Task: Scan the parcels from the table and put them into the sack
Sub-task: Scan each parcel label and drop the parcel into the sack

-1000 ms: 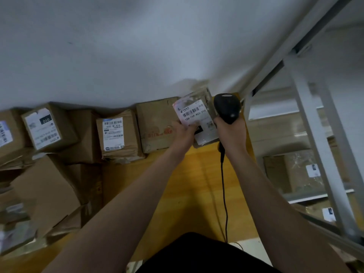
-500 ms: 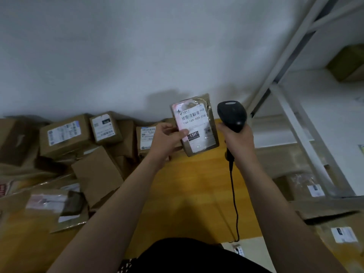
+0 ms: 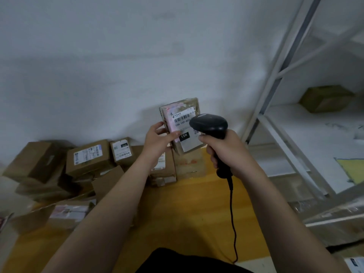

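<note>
My left hand (image 3: 159, 139) holds a small brown parcel (image 3: 182, 123) upright above the yellow table (image 3: 197, 209), its white barcode label facing me. My right hand (image 3: 226, 152) grips a black handheld scanner (image 3: 209, 125), whose head sits right in front of the label and covers part of it. The scanner's cable (image 3: 233, 223) hangs down toward my body. Several more cardboard parcels (image 3: 88, 158) lie piled along the wall at the table's left and back. No sack is in view.
A white metal shelving rack (image 3: 275, 119) stands to the right, with a brown box (image 3: 327, 98) on one shelf. Plastic-wrapped packages (image 3: 334, 217) lie low at the right. A white wall rises behind the table.
The view has tilted upward. The parcel has risen a little, and the scanner has moved left in front of its label, where it was beside it before.
</note>
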